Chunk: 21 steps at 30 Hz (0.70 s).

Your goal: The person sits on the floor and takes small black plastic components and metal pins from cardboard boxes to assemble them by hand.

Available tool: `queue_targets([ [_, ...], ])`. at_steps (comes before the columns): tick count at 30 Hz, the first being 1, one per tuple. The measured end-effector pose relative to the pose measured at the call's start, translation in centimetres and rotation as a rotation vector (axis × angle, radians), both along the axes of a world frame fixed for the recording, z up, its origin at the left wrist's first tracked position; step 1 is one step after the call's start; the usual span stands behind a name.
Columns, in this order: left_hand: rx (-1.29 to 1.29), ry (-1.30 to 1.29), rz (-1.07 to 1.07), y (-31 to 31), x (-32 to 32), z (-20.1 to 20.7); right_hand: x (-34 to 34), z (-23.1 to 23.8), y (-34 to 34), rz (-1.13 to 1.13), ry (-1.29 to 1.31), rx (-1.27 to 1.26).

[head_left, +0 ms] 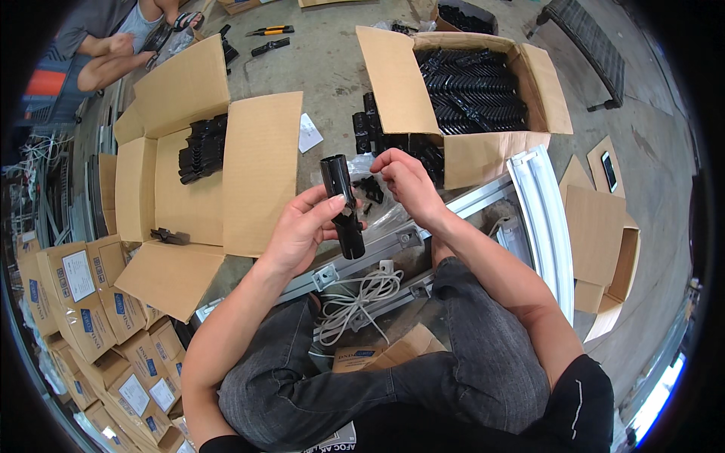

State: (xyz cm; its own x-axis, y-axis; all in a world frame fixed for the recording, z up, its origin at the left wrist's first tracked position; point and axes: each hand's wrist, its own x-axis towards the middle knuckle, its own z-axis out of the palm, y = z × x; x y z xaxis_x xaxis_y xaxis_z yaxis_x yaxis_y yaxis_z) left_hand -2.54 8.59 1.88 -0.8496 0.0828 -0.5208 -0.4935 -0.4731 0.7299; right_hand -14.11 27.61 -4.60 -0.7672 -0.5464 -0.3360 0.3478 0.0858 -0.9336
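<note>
My left hand (294, 232) is wrapped round a glossy black tube-shaped part (337, 180), held upright with its open end up. The thumb presses on its middle, and small side pieces stick out lower down. To the right of it hovers my right hand (411, 190), apart from the part, its fingers curled together. Whether a small piece is pinched there is hidden. Below and between the hands, a clear plastic bag (391, 217) lies with small black pieces (370, 188) at it.
An open carton (263, 174) at left holds several black parts (202, 151); another carton (483, 155) at right is packed with them. Silver metal rails (550, 226) and a coiled white cable (355, 306) lie by my legs. A person (113, 57) sits at far left.
</note>
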Motion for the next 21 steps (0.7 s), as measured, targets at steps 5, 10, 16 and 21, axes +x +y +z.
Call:
queue_targets([
  [5, 0.035, 0.005, 0.0, -0.2, 0.0, 0.0, 0.3, -0.1, -0.1, 0.086, -0.137, 0.041],
  [10, 0.101, 0.016, 0.009, -0.3, 0.0, 0.0, 0.5, 0.2, -0.1, 0.134, -0.144, 0.033],
  [16, 0.1, 0.019, 0.005, -0.3, 0.0, 0.0, 0.3, 0.4, 0.1, 0.352, 0.231, 0.208],
  [21, 0.119, 0.027, 0.015, -0.3, 0.1, -0.1, 0.5, 0.9, 0.0, 0.319, 0.439, 0.386],
])
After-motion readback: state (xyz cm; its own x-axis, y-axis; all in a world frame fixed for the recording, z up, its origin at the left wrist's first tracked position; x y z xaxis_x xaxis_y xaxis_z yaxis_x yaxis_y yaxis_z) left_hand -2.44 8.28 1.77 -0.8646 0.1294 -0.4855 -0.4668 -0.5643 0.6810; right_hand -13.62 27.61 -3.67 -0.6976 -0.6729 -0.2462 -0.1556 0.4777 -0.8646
